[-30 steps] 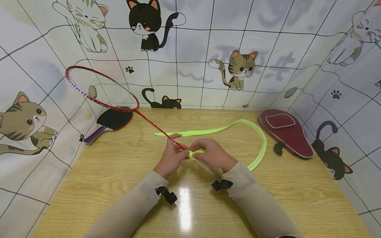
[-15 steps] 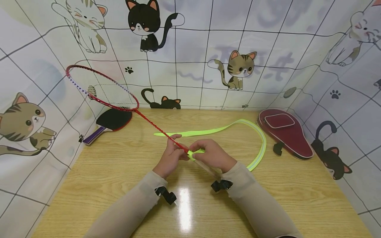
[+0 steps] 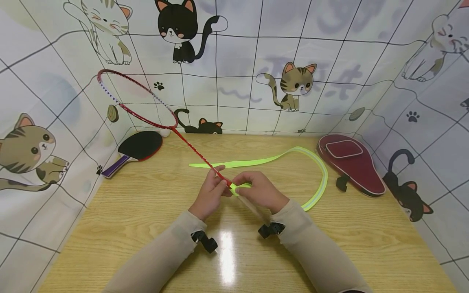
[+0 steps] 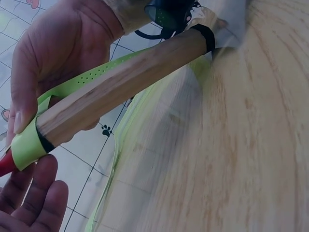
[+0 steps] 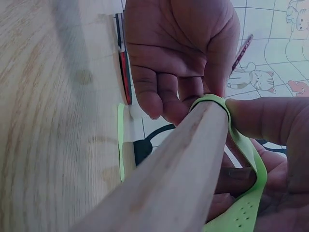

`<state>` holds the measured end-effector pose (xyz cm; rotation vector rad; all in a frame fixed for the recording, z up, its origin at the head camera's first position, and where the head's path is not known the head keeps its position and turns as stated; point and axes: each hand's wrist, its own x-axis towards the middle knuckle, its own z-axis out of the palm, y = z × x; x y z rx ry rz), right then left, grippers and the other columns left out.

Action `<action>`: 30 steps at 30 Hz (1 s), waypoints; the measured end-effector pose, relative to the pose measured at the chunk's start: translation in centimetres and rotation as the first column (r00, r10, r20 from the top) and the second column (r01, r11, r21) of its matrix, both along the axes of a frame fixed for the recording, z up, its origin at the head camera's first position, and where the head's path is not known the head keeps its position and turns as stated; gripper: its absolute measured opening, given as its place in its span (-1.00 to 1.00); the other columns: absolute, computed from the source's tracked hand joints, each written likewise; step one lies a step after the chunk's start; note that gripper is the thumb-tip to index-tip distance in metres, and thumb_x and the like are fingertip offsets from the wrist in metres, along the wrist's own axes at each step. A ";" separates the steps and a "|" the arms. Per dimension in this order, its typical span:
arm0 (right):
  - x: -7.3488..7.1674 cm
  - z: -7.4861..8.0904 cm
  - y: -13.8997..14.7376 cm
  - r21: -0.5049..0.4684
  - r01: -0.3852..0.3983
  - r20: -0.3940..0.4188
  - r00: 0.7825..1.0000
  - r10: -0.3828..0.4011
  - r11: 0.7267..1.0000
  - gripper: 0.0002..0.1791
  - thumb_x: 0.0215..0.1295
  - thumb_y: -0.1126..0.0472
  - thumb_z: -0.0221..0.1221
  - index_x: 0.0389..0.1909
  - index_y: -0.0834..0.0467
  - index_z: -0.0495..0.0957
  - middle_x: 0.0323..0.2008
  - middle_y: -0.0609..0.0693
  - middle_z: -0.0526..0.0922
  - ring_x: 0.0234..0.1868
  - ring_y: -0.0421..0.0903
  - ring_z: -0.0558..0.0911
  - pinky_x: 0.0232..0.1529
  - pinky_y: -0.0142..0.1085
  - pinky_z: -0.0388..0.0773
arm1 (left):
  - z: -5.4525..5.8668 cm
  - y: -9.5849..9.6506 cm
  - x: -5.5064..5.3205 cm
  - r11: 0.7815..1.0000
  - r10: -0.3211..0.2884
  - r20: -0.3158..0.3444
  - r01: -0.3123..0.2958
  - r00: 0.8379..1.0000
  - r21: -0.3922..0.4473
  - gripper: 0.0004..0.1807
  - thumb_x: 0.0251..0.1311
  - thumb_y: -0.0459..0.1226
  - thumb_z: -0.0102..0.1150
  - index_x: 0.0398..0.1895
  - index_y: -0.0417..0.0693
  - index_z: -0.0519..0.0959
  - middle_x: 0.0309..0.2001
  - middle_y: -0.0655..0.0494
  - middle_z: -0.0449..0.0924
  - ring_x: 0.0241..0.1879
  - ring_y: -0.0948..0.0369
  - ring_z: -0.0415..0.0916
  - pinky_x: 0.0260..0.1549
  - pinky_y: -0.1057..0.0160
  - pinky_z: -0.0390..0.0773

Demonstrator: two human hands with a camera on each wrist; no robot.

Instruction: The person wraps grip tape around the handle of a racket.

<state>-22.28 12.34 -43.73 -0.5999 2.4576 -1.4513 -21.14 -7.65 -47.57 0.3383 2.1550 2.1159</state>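
My left hand [image 3: 209, 193] holds a red badminton racket [image 3: 194, 148] at the lower end of its shaft; the fingers of the left hand [image 4: 36, 198] show at the bottom left of the left wrist view. The racket's bare wooden handle [image 4: 120, 87] points back toward me. My right hand [image 3: 258, 188] pinches a yellow-green perforated grip tape [image 5: 256, 174], looped around the handle's top by the red cone. In the right wrist view, the right thumb [image 5: 260, 116] presses on the tape loop. The tape's long tail [image 3: 318, 162] curves across the table.
A black table tennis paddle [image 3: 141, 145] lies at the back left, with a white ball [image 3: 165, 132] behind it. At the back right rests a dark red paddle case [image 3: 351, 162], a small black piece [image 3: 342, 183] beside it. Cat-patterned cloth encloses the table [image 3: 146, 228].
The racket's head has swung up and to the right, uncovering the paddle. Both hands stay at nearly the same spot, with the tape still looped at the handle's top.
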 end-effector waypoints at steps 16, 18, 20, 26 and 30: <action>0.1 -0.5 -0.5 -0.029 0.033 -0.029 0.999 -0.034 0.999 -0.78 0.38 0.30 0.31 0.00 0.15 0.73 0.02 0.03 0.76 0.20 0.06 0.66 0.40 0.20 0.41 | 0.0 1.0 0.7 0.989 0.143 0.067 -0.144 0.987 0.010 -0.59 0.57 -0.32 0.06 0.42 -0.04 0.44 -0.21 -0.09 0.66 -0.30 0.11 0.73 -0.18 0.11 0.76; 0.2 -0.5 -0.5 -0.021 0.039 -0.040 0.998 -0.040 0.999 -0.78 0.38 0.30 0.31 0.01 0.14 0.73 0.02 0.02 0.76 0.21 0.06 0.66 0.40 0.19 0.42 | 0.0 1.0 0.9 0.991 0.135 0.068 -0.135 0.988 -0.017 -0.53 0.56 -0.26 0.12 0.46 -0.01 0.38 -0.24 -0.09 0.66 -0.31 0.07 0.74 -0.18 0.11 0.76; 0.2 -0.5 -0.6 -0.016 0.038 -0.053 0.998 -0.039 0.999 -0.78 0.37 0.31 0.30 0.00 0.13 0.74 0.01 0.01 0.77 0.21 0.06 0.66 0.40 0.19 0.42 | 0.0 1.0 0.9 0.991 0.127 0.077 -0.125 0.989 -0.038 -0.48 0.54 -0.22 0.17 0.49 0.04 0.33 -0.28 -0.09 0.67 -0.32 0.00 0.75 -0.18 0.11 0.77; 0.3 -0.6 -0.8 0.010 0.030 -0.088 0.996 -0.029 0.999 -0.77 0.37 0.33 0.29 -0.02 0.08 0.75 -0.01 -0.05 0.78 0.22 0.03 0.66 0.37 0.19 0.45 | 0.0 1.0 1.0 0.992 0.127 0.076 -0.124 0.989 -0.034 -0.47 0.50 -0.27 0.21 0.44 0.03 0.30 -0.36 -0.08 0.66 -0.29 -0.24 0.73 -0.21 0.11 0.77; 0.3 -0.6 -0.7 0.013 0.025 -0.088 0.996 -0.023 1.000 -0.75 0.38 0.34 0.27 0.01 0.08 0.76 0.01 -0.05 0.78 0.23 0.03 0.66 0.38 0.19 0.45 | 0.2 1.0 1.0 0.991 0.131 0.071 -0.128 0.989 -0.041 -0.50 0.51 -0.29 0.20 0.41 0.03 0.30 -0.38 -0.06 0.64 -0.29 -0.23 0.72 -0.21 0.10 0.77</action>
